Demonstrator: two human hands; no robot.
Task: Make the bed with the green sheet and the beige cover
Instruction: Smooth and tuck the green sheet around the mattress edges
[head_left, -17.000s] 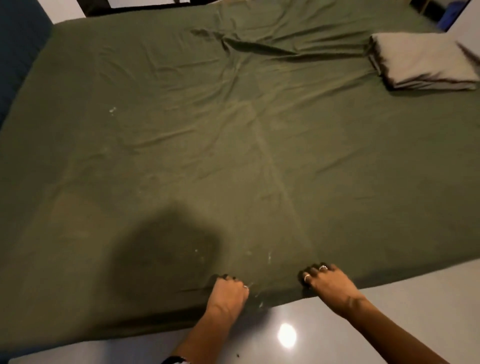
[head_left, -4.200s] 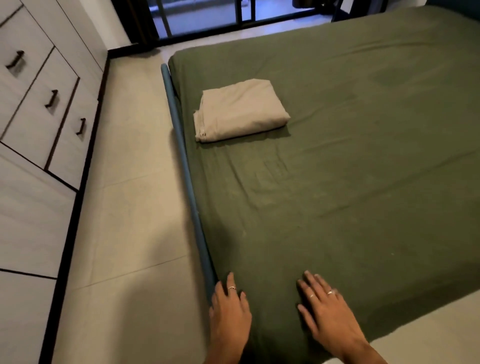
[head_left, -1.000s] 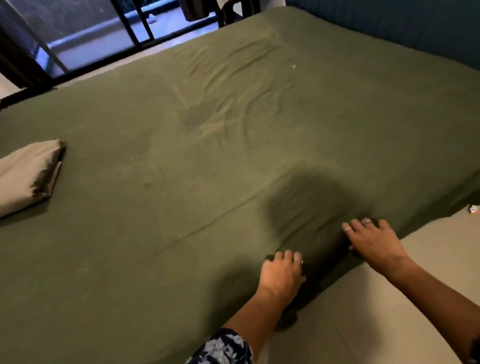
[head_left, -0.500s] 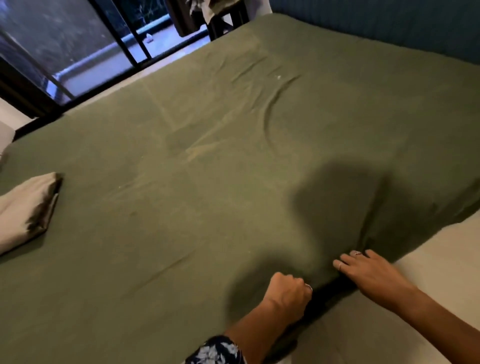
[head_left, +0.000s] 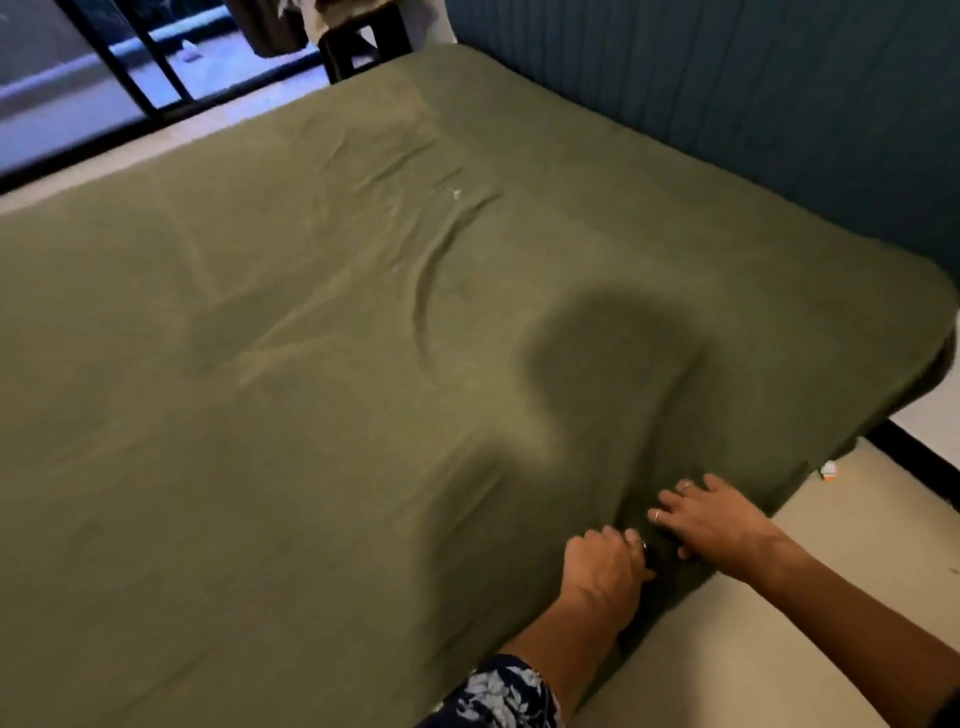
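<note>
A green sheet (head_left: 322, 395) covers the bed below a teal headboard (head_left: 753, 114); your left hand (head_left: 605, 571) bunches its near edge in curled fingers. Your right hand (head_left: 719, 522) lies flat beside it, fingers spread.

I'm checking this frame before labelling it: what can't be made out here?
- Beige cover: outside the head view, so its state can't be told.
- Left hand fingers: curled into the green sheet at the bed's edge; the fingertips are hidden by fabric.
- Small object on the floor: too small to identify.
- Sheet under the mattress: hidden by the overhang.
</note>
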